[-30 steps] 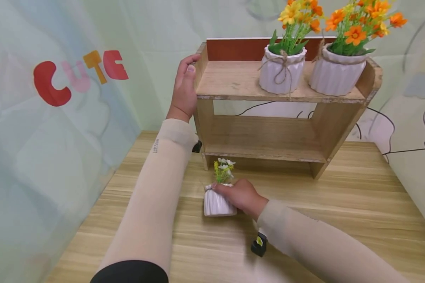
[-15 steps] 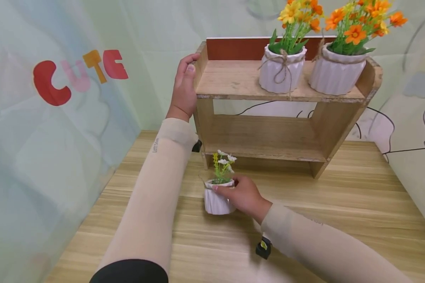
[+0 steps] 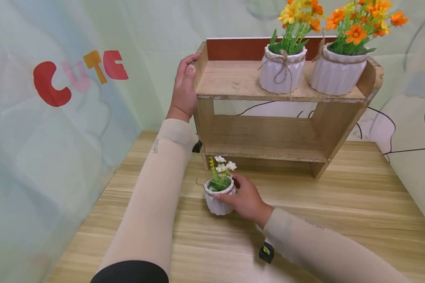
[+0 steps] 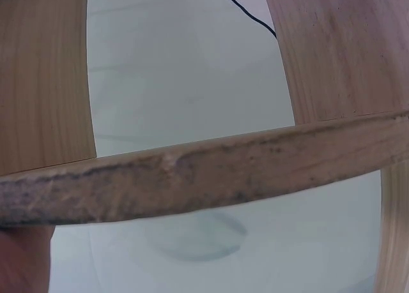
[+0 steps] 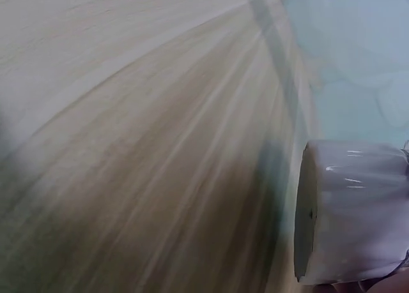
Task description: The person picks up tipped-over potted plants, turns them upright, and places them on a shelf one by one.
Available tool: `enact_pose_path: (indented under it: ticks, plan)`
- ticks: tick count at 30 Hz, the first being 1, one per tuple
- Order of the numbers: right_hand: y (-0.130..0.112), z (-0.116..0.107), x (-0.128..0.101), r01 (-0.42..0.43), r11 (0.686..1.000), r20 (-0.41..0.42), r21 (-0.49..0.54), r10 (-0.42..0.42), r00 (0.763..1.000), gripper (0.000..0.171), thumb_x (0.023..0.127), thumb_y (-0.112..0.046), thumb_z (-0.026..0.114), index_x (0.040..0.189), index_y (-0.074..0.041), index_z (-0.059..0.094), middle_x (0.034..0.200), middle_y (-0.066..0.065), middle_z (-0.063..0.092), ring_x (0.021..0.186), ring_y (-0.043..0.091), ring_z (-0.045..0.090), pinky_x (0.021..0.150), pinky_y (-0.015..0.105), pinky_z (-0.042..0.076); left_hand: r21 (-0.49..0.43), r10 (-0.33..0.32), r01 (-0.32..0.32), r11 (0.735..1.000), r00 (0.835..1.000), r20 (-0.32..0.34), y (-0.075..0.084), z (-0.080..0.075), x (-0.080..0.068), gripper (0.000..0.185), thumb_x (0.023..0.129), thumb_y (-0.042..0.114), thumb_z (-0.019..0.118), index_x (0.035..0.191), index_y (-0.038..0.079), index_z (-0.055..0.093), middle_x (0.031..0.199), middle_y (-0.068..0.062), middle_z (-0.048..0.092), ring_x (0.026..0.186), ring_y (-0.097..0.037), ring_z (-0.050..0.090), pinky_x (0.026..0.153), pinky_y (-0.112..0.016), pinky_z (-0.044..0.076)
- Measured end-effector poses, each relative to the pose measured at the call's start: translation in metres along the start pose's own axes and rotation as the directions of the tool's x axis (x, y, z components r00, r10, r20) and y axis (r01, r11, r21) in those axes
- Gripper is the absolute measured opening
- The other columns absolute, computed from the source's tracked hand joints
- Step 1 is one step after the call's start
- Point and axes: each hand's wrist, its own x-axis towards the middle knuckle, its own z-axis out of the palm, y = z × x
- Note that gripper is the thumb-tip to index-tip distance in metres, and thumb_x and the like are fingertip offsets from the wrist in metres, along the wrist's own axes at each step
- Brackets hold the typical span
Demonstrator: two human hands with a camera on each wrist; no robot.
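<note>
In the head view my right hand point(image 3: 248, 200) grips a small white ribbed flowerpot point(image 3: 216, 206) by its right side, thumb across the front near the rim. White and yellow artificial flowers point(image 3: 221, 168) stand in it, and twine circles its neck. The pot's mouth tips toward me. In the right wrist view the pot point(image 5: 361, 210) lies sideways in the picture, its underside showing above the table. My left hand point(image 3: 185, 90) holds the left side panel of a two-tier wooden shelf point(image 3: 230, 74). That panel's edge point(image 4: 192, 178) crosses the left wrist view.
Two larger white pots, one point(image 3: 281, 74) beside the other point(image 3: 338, 74), hold orange and yellow flowers at the right of the top tier. The shelf stands on a wood-grain table point(image 3: 361, 220). Printed cloth walls point(image 3: 92, 129) enclose the table at the back and sides.
The small pot has turned in my right hand, so its mouth now faces me more and its flowers show more fully. My right wrist has shifted slightly right. The left hand stays put.
</note>
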Motion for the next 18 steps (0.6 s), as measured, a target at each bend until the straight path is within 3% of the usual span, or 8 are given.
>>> enact_pose_path:
  ticks: [9, 18]
  plan:
    - [0.008, -0.001, -0.005, 0.016, 0.999, 0.031, -0.039, -0.015, 0.999, 0.081, 0.08, -0.019, 0.094, 0.145, 0.005, 0.052, 0.145, 0.022, 0.06, 0.137, 0.036, 0.056, 0.114, 0.052, 0.045, 0.001, -0.012, 0.012, 1.0, 1.0, -0.002, -0.001, 0.0, 0.0, 0.047, 0.111, 0.035, 0.03, 0.153, 0.024, 0.048, 0.162, 0.005, 0.04, 0.141, -0.016, 0.041, 0.113, -0.028, 0.032]
    - [0.016, -0.002, -0.012, 0.041, 0.999, 0.056, 0.013, -0.041, 0.998, 0.081, 0.079, -0.016, 0.094, 0.147, -0.001, 0.052, 0.148, 0.016, 0.06, 0.141, 0.034, 0.054, 0.117, 0.052, 0.042, 0.012, -0.012, 0.012, 1.0, 1.0, -0.003, -0.001, 0.0, 0.001, 0.048, 0.111, 0.034, 0.029, 0.153, 0.023, 0.048, 0.163, 0.005, 0.04, 0.142, -0.015, 0.04, 0.114, -0.027, 0.031]
